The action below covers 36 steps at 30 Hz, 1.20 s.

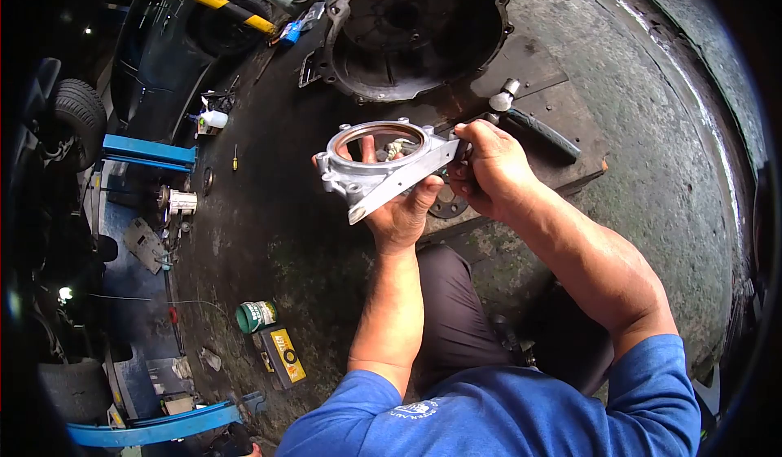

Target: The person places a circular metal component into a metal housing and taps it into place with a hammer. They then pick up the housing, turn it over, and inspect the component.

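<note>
My left hand [399, 219] holds a silver metal oil seal housing [383, 182] from below, with its thumb at the near flange. The housing is a round ring with bolt bosses, a brown seal lip inside and a long flat flange. Fingers of this hand show through the ring's opening. My right hand [495, 168] is closed at the flange's right end. Something dark shows between its fingers, too hidden to name. Partly under the hands, a round metal plate with holes [446, 206] lies on the board.
A large dark bell-shaped casing [411, 90] lies ahead. A hammer [544, 134] rests on the flat board [562, 103] at right. On the floor to the left are a screwdriver [235, 162], a green tin [257, 316] and a yellow-and-black box [285, 358].
</note>
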Motion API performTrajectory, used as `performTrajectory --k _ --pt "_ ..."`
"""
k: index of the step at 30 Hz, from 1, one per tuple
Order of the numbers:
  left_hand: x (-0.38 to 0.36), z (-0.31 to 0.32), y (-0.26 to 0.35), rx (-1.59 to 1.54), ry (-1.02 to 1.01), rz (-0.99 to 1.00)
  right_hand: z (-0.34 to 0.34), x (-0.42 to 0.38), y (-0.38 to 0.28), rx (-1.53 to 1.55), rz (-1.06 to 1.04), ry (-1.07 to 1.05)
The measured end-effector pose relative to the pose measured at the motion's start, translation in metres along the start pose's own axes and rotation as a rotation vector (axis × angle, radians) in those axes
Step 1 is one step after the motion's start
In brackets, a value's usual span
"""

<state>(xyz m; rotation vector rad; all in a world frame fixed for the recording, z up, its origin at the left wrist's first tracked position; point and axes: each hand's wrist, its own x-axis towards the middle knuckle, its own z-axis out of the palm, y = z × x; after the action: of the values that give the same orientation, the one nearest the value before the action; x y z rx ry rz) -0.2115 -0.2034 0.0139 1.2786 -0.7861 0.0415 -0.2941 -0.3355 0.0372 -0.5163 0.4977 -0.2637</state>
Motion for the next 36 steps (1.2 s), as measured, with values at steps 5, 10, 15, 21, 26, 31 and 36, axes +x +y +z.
performTrajectory --k 5,10,15,21,26,31,36 --pt "0.007 0.001 0.006 -0.155 -0.01 0.019 0.002 -0.005 0.0 -0.104 -0.037 -0.05" --pt "0.013 0.004 0.009 -0.257 -0.022 0.033 0.003 -0.013 0.001 -0.104 -0.079 -0.166" --pt "0.015 -0.009 -0.008 -0.402 -0.008 -0.056 -0.004 -0.012 -0.001 -0.137 -0.067 -0.354" --pt "0.015 -0.011 0.004 -0.699 0.01 -0.318 -0.013 -0.004 -0.008 -0.204 -0.107 -0.339" --pt "0.019 -0.02 0.0 -1.059 -0.076 -0.457 -0.007 -0.008 -0.019 -0.317 -0.013 -0.286" --pt "0.039 -0.01 -0.009 -0.58 -0.239 -0.33 -0.014 -0.001 -0.022 -0.126 0.183 -0.374" --pt "0.059 -0.005 -0.014 -0.39 -0.422 -0.353 -0.023 0.006 -0.024 -0.08 0.091 -0.202"
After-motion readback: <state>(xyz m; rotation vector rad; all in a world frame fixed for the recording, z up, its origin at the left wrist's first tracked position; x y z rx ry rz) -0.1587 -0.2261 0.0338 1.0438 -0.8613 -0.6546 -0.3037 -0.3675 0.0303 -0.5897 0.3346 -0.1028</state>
